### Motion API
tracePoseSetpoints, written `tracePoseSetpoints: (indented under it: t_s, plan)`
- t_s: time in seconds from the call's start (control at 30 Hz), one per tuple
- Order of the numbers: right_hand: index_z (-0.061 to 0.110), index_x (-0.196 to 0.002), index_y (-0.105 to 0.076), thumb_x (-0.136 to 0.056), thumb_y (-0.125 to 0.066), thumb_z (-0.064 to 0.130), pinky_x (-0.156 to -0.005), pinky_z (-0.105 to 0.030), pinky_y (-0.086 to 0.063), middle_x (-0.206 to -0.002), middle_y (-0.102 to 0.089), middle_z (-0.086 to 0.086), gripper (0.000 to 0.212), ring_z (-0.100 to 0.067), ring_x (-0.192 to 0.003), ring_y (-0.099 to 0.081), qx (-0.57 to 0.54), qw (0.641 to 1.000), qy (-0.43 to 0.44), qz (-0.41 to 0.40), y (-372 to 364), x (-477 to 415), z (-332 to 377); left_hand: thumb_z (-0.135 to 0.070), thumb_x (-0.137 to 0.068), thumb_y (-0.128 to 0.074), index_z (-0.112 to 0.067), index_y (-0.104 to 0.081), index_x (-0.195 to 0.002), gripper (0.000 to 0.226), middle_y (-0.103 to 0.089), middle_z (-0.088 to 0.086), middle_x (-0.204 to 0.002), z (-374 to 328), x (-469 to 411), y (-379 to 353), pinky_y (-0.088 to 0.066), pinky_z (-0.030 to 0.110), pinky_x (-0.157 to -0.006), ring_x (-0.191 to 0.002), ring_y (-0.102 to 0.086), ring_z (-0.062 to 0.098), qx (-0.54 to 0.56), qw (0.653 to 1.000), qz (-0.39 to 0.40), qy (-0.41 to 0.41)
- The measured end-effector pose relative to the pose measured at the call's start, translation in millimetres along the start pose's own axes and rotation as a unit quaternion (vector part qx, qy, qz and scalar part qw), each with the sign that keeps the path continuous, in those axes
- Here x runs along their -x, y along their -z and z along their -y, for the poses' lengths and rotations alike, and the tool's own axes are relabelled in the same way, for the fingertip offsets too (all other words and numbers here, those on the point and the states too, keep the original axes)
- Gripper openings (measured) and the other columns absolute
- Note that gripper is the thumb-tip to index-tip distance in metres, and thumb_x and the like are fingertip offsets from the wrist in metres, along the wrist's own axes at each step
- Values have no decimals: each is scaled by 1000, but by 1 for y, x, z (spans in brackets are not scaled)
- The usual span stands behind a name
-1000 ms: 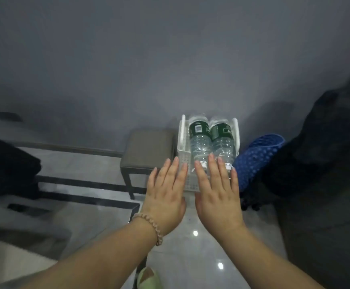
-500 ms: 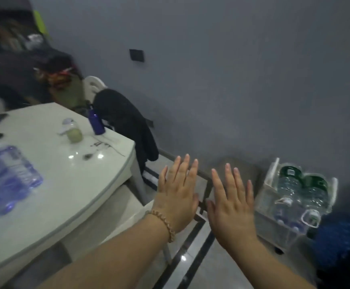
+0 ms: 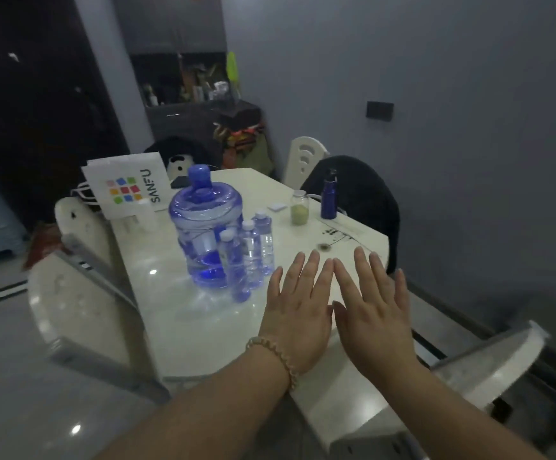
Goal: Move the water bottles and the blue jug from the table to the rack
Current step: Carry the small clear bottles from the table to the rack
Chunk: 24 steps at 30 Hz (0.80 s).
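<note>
Both hands hover flat and empty over the white tabletop (image 3: pixel 183 323), fingers spread, palms down: the left hand (image 3: pixel 298 313) with a bead bracelet (image 3: pixel 275 355) at its wrist, the right hand (image 3: pixel 374 313) just beside it, thumbs nearly touching. The blue jug (image 3: pixel 203 232) stands upright at about ten o'clock from the left hand, apart from it. Three water bottles (image 3: pixel 248 257) stand in a row against the jug's near side, closer to the left hand's fingertips but untouched.
</note>
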State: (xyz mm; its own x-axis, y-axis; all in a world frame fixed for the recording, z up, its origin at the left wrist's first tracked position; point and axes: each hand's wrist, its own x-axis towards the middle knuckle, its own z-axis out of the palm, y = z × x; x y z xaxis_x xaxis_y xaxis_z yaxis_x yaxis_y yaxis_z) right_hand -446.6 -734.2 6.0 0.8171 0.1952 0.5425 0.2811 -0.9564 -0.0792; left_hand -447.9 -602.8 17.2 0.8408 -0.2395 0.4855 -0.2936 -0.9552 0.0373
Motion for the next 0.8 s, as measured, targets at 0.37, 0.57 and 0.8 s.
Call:
tracePoseSetpoints:
  t_s: [0.37,0.57,0.8]
  plan:
    - [14,-138,-45,-72,-77,20,-105,-53,-24,-140,-48,-14,73,-33,-129,-45,33,997,-8,69,-69,-44,106,-35,-97,-34,-20,11,-146,68,9,8,-157,161,-1,-37,16,44,-106,-142,11,28,-22,995,91,-18]
    - [15,-139,-45,-72,-76,15,-106,-51,-26,-142,-45,-13,74,-32,-130,-44,-4,996,3,91,-135,-109,125,-33,-97,-36,-19,16,-146,73,17,11,-155,221,-46,-83,9,47,-111,-140,17,33,-51,991,123,4]
    - [15,-142,-38,-79,-58,14,-107,-52,-25,-147,-40,-12,66,-32,-132,-40,-23,996,31,84,-190,-199,131,-51,-88,-47,-9,18,-142,95,8,16,-156,277,-115,-121,18,49,-106,-141,11,34,-119,982,138,-41]
